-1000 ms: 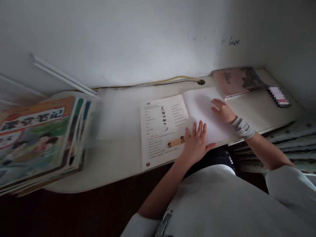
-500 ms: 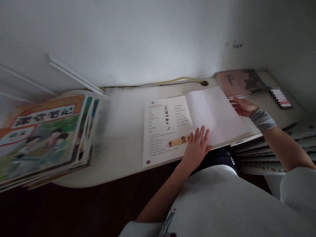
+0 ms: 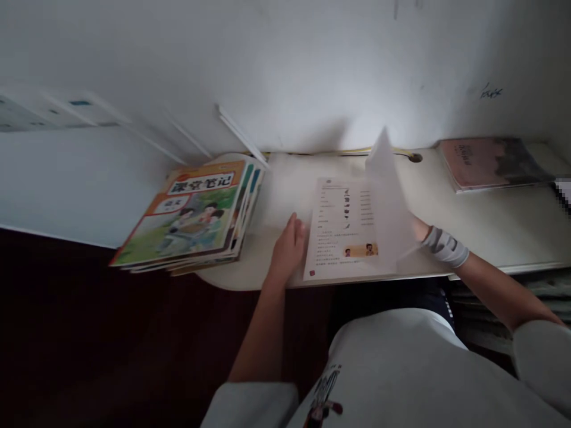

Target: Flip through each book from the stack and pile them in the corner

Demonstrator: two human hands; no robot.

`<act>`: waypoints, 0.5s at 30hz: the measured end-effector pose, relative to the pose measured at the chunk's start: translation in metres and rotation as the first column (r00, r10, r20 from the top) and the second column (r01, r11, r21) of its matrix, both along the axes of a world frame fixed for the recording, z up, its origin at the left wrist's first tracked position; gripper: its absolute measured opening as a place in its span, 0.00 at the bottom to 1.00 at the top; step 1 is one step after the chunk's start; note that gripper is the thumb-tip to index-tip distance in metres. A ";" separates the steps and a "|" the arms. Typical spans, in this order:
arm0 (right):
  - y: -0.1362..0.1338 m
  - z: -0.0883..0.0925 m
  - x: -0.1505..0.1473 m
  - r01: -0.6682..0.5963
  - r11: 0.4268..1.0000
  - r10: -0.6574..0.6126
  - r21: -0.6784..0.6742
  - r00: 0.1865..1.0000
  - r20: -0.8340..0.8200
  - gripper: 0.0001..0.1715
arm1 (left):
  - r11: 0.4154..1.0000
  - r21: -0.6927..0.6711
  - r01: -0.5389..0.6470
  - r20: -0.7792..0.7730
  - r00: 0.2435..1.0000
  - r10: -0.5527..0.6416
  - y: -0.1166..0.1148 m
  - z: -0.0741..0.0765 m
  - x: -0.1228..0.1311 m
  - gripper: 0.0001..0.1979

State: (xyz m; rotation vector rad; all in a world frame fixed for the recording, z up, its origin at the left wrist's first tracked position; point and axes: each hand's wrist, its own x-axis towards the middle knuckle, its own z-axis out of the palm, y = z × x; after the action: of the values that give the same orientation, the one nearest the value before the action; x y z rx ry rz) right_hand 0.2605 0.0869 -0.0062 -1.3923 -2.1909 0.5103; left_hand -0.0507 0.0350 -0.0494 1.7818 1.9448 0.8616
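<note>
A book (image 3: 332,232) with a printed page of text and small pictures lies on the white desk. Its right-hand blank leaf (image 3: 390,202) stands raised, bent over toward the left. Behind that leaf is my right hand (image 3: 419,229), a grey band around its wrist; the leaf hides its fingers, so their grip cannot be seen. My left hand (image 3: 288,245) is at the book's left edge, seen from the side, fingers extended and nothing visible in them. Whether it touches the book is unclear.
A stack of books (image 3: 191,214) with a colourful cover sits at the desk's left end. A pink book (image 3: 491,163) lies at the back right, near a blurred-out phone (image 3: 564,190). A yellow cable (image 3: 352,151) runs along the wall to a desk hole (image 3: 416,157).
The blank right leaf has lifted from lying flat and swung leftward with my right hand behind it. My left hand has moved off the page to the book's left edge. The view has turned left.
</note>
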 end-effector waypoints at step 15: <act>-0.001 -0.012 -0.105 -0.336 0.938 0.337 -0.082 0.837 0.431 0.47 | 0.984 0.166 0.061 0.111 0.991 -0.081 -0.001 0.034 -0.001 0.32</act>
State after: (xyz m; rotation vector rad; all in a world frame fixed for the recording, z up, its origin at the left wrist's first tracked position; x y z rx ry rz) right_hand 0.1557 0.0857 -0.0179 -1.2107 -2.8334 0.3375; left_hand -0.0512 0.0345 -0.0152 1.8331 1.7706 1.1017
